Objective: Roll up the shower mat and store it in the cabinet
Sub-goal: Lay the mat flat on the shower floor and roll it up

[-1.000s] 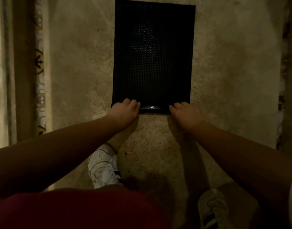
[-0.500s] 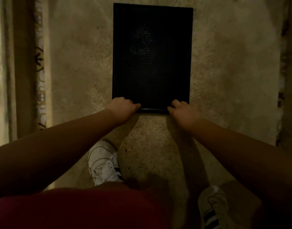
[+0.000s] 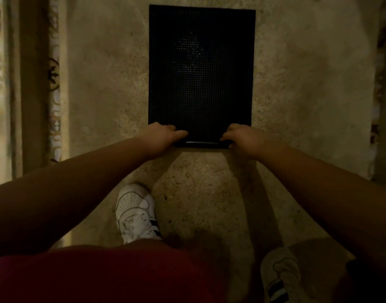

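Seen from above in dim light, a person bends over a black shower mat (image 3: 200,71) that lies on a mottled beige stone floor (image 3: 308,95). The mat is a dark rectangle with a fine grid texture, stretching away from the person, and most of it lies flat. Its near edge is turned up and over into a narrow roll (image 3: 202,143), where a thin glint of light shows. The left hand (image 3: 163,136) grips the left end of that roll, fingers curled over the top of it. The right hand (image 3: 242,138) grips the right end the same way, fingers curled and pressed on the mat. Both bare forearms reach in from the lower corners. Below them, a white sneaker (image 3: 136,213) with dark stripes stands on the floor, and a second sneaker (image 3: 279,274) sits in shadow at lower right. A dark red garment (image 3: 96,274) fills the bottom. A patterned tile border (image 3: 54,88) runs along the left side.
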Demonstrator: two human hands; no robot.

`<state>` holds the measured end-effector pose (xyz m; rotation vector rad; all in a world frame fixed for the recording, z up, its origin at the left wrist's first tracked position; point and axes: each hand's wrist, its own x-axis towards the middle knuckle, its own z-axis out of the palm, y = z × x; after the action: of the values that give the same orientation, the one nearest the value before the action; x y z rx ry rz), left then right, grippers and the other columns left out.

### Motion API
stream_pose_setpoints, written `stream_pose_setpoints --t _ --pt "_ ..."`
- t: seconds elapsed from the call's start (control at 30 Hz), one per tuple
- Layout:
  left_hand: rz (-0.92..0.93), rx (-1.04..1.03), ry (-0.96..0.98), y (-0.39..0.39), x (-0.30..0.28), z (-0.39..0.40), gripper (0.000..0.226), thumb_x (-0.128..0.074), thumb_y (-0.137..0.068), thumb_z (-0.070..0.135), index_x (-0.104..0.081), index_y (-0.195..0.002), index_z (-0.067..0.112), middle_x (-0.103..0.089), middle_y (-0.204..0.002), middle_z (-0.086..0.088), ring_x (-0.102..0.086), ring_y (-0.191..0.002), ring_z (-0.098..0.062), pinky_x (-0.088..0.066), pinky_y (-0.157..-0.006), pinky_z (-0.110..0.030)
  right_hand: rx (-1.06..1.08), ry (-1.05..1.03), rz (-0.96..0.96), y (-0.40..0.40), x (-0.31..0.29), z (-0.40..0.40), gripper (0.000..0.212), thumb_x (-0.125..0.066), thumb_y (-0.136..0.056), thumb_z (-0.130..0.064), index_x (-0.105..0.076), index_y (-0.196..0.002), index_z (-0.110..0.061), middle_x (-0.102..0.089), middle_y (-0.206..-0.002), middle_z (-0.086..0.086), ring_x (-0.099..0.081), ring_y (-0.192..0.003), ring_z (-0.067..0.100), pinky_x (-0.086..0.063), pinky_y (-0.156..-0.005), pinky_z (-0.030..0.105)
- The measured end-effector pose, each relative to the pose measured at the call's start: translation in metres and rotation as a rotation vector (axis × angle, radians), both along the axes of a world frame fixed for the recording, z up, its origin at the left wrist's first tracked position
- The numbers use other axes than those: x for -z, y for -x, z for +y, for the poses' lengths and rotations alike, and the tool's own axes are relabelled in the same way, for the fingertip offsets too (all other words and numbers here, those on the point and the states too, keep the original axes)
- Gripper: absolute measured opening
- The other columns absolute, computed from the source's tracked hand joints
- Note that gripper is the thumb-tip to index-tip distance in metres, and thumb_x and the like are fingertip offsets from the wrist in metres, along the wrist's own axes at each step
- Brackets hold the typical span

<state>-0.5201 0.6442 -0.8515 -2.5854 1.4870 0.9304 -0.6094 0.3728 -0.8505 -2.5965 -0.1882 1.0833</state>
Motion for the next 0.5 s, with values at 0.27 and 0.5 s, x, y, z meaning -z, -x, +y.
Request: stream_pose_setpoints --t 0.27,0.5 --pt "-0.005 0.126 0.048 -0.003 -0.001 0.009 0.051 -0.047 -0.095 0.015 -0.038 -0.144 0.026 -0.058 -0.117 -0.017 -0.063 -0.093 -0.035 -0.054 -0.075 -0.045 0.102 -0.049 0.089 -0.012 0.003 -0.004 0.04 -0.062 -0.089 -0.012 -0.06 -0.127 -0.022 -0.055 -0.131 0.006 -0.05 -0.118 0.025 -0.043 -0.099 0.036" --pt "-0.002 0.093 -0.005 -0.002 -0.006 -0.001 0.045 -0.048 -0.096 0.016 -0.046 -0.14 0.026 -0.058 -0.118 -0.014 -0.061 -0.1 -0.035 -0.054 -0.077 -0.045 0.202 -0.075 0.095 -0.018 0.006 -0.007 0.035 -0.068 -0.084 -0.013 -0.067 -0.118 -0.023 -0.063 -0.122 0.004 -0.057 -0.106 0.02 -0.041 -0.079 0.024"
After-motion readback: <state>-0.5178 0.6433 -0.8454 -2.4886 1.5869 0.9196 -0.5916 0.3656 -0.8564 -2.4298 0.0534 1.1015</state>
